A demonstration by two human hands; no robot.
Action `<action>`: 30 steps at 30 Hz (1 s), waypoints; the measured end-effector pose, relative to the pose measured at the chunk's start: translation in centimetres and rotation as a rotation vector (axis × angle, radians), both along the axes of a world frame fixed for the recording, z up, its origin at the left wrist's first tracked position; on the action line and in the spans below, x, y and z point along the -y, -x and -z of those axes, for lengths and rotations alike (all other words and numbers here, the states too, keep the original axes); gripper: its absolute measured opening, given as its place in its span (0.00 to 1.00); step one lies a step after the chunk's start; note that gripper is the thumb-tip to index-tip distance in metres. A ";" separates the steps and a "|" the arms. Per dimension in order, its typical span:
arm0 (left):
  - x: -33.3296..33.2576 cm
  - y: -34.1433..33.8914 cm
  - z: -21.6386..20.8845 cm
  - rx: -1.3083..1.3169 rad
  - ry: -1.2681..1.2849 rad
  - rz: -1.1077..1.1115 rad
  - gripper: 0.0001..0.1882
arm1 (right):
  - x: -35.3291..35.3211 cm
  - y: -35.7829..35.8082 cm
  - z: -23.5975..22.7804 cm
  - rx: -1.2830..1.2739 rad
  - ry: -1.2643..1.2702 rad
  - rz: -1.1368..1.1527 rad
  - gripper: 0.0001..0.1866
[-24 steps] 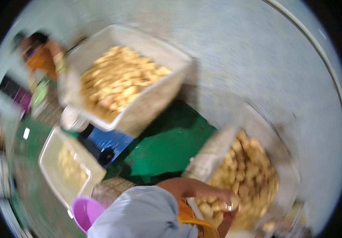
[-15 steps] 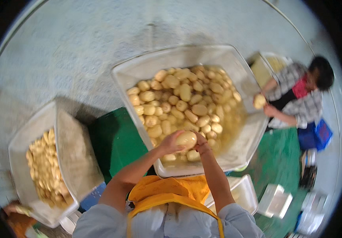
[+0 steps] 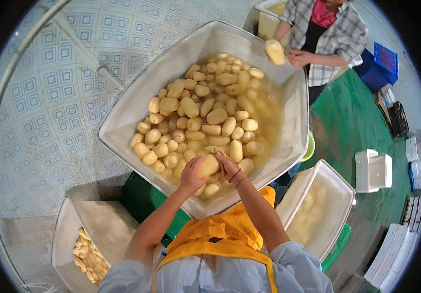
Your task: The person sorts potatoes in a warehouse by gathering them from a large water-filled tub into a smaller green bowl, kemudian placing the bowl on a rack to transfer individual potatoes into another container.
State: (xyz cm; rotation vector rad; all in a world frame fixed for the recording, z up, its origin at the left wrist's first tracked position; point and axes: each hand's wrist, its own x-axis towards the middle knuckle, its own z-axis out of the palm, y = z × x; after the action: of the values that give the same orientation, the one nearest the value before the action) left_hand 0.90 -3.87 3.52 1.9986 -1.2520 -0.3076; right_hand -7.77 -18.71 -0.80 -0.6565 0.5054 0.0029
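My left hand (image 3: 192, 175) is closed around a pale yellow, oval root vegetable (image 3: 208, 166), held low over the near side of a large white tub (image 3: 137, 115). Close against it on the right is my right hand (image 3: 228, 166), its fingers curled around a tan, flap-like piece (image 3: 214, 149) that I cannot make out clearly. Many similar smooth roots (image 3: 189, 107) fill the tub, partly under cloudy yellowish water (image 3: 269, 115).
Across the tub a co-worker in a checked shirt (image 3: 349, 36) holds a large pale root (image 3: 275, 52). Another white tub (image 3: 66, 244) with roots stands at lower left. A white bin (image 3: 337, 183) with cloudy water is at my right, by a green bowl (image 3: 310, 147).
The view has turned and shifted, so the tub and co-worker appear higher and the right-hand bin shows more. My hands stay together at the root; a tan piece now shows by my right fingers.
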 end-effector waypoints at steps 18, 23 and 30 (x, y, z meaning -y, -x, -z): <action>3.7 -1.3 1.3 -0.159 -0.461 0.263 0.52 | 0.1 0.5 4.5 -0.013 -0.067 0.355 0.14; 7.2 -1.8 1.0 0.352 -0.359 0.427 0.48 | 2.3 1.1 8.5 -0.224 -0.186 0.455 0.11; 8.4 -3.9 4.9 -1.796 -0.095 -0.572 0.38 | 2.6 3.0 9.3 -0.285 -0.222 0.549 0.15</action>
State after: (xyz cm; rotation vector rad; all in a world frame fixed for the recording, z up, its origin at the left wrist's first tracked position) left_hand 4.79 -12.26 -1.37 1.1633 0.4570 -1.3947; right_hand -10.73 -21.27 -10.07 -0.2841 0.9341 -0.3643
